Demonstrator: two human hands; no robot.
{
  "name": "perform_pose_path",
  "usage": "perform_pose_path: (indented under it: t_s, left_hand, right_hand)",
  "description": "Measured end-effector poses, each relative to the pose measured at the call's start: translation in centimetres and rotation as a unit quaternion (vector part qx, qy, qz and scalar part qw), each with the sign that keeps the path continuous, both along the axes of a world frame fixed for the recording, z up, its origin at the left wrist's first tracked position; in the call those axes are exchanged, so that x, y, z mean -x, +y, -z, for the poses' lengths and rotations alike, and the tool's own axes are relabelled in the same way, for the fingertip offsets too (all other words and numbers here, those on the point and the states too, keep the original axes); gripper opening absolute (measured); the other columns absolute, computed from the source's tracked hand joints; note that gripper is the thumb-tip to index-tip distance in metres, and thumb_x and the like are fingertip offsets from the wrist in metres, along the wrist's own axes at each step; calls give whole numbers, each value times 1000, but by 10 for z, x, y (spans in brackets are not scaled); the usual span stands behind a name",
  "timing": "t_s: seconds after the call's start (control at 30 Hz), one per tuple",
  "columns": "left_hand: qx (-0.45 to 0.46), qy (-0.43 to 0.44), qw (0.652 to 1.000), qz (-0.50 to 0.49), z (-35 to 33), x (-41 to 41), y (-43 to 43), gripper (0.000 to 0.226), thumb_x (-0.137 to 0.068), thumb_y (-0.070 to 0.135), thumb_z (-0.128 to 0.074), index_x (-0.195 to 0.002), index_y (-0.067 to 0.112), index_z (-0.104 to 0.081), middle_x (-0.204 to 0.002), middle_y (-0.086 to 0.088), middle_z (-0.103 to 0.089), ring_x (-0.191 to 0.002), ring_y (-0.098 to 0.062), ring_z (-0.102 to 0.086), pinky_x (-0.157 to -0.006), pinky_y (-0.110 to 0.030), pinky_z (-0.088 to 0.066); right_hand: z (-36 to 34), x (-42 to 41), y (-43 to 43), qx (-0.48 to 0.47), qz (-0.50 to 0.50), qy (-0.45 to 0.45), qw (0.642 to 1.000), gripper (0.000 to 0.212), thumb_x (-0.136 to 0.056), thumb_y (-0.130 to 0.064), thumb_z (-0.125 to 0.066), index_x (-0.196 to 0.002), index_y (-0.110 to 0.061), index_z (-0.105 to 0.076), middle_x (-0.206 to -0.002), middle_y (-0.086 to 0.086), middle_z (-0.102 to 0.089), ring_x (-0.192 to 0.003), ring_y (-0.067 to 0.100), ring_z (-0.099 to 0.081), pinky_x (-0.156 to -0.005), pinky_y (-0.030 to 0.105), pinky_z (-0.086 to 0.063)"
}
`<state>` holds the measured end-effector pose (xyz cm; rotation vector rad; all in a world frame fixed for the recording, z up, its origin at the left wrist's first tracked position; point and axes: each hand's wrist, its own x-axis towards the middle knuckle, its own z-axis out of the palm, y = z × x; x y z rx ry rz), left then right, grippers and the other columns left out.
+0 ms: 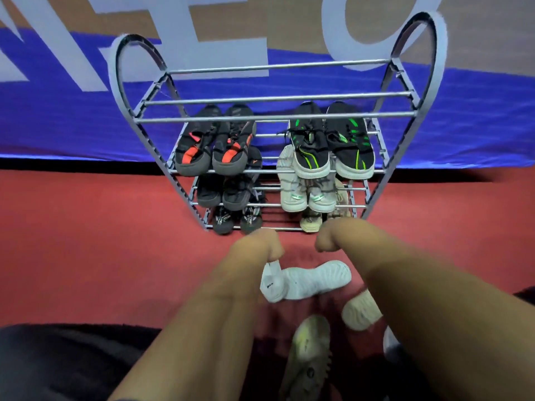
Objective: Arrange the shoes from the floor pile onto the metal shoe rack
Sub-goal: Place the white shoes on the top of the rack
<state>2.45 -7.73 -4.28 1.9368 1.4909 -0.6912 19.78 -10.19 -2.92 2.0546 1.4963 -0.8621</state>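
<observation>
On the red floor point(86, 241) near the rack point(275, 117), both arms reach forward. The left hand point(254, 247) has its fingers point(272, 251) curled shut on the heel tab of a white shoe point(307, 280), which hangs sideways just below it, toe to the right. The right hand point(341, 234) is beside it, fingers curled in on nothing, apart from the white shoe.

Nearer, by the right forearm, lie a cream shoe point(362, 314) and a yellowish shoe point(309, 351), both blurred.

The rack stands against a blue banner point(58, 117) with pale letters. Its top tier is bare rods. On the next tier sit a black-and-red pair point(214, 146) at left and a black-and-green pair point(333, 143) at right, heels toward the near side. Below them are a dark pair point(223, 192) at left and a white pair point(307, 189) at right. On the lowest tier, a black patterned pair point(237, 219) is at left and a beige pair point(315, 219) at right, partly hidden by the right hand.
</observation>
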Motion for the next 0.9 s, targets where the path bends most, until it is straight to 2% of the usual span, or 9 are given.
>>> perform_pose_path:
  t_s: [0.1, 0.17, 0.3, 0.37, 0.47, 0.57, 0.67, 0.77, 0.9]
  left_hand:
    - [60, 42, 997, -27, 43, 21, -19, 48, -108, 27, -52, -149, 3, -52, -151, -15, -56, -137, -34, -55, -114, -42, -44]
    - [70, 52, 995, -45, 67, 31, -27, 50, -107, 31, -54, -148, 3, -52, -150, -15, -56, -135, -35, -56, -113, -43, -45]
    - [52, -9, 988, -145, 118, 41, -34, 52, -105, 37, -55, -145, 4, -53, -140, -13, -63, -118, -29, -62, -89, -35, -46]
    - [35, -34, 979, -200, 144, 41, -38, 63, -99, 43, -63, -146, 3, -53, -143, -14, -62, -124, -31, -62, -93, -34, -49]
    - [25, -72, 955, -286, 178, 37, -47, 95, -88, 51, -76, -156, 1, -35, -156, -15, -49, -137, -32, -55, -106, -35, -46]
    - [13, -103, 939, -327, 202, 33, -53, 102, -83, 53, -83, -151, -1, -30, -152, -15, -45, -134, -30, -56, -102, -32, -44]
    - [17, -128, 920, -370, 216, 30, -55, 107, -74, 56, -90, -147, 1, -34, -145, -11, -47, -125, -26, -60, -100, -31, -47]
    - [6, -138, 909, -392, 223, 27, -51, 112, -64, 60, -94, -144, 3, -39, -139, -8, -53, -120, -25, -63, -103, -35, -52]
    - [10, -130, 900, -415, 224, 23, -46, 102, -67, 46, -95, -141, 5, -39, -136, -8, -53, -96, -20, -60, -82, -30, -52]
  right_hand:
    - [50, 29, -10, 6, -33, 42, 999, 44, -104, -33, -58, -140, -8, -66, -147, 16, -62, -130, 34, -62, -110, 42, -50]
    - [84, 41, -21, 3, -23, 60, 998, 47, -105, -31, -54, -146, -9, -58, -151, 18, -54, -137, 35, -55, -114, 42, -45]
    - [146, 30, -54, -34, 55, 25, 998, 64, -99, -27, -56, -157, -10, -36, -159, 14, -34, -146, 40, -39, -116, 50, -39]
    - [169, 14, -69, -40, 67, 2, 997, 68, -98, -24, -56, -160, -13, -31, -164, 10, -29, -148, 40, -36, -116, 50, -38]
    - [190, -10, -74, -33, 64, -18, 997, 85, -96, -26, -62, -168, -25, -16, -175, 5, -12, -150, 42, -32, -117, 50, -35]
    - [205, -25, -68, -7, 54, -6, 998, 96, -96, -27, -65, -170, -38, -4, -178, -3, 1, -152, 45, -29, -120, 54, -31]
    - [218, -30, -60, -17, 73, 0, 997, 94, -95, -27, -66, -168, -40, -8, -170, 0, -13, -139, 47, -43, -113, 53, -40]
    - [224, -26, -52, -5, 131, -27, 991, 84, -92, -21, -64, -164, -24, -22, -150, 9, -22, -128, 47, -51, -100, 48, -49]
    - [217, -30, -44, 35, 173, -40, 983, 97, -73, -32, -95, -150, -14, -38, -136, 11, -28, -124, 43, -54, -82, 47, -50]
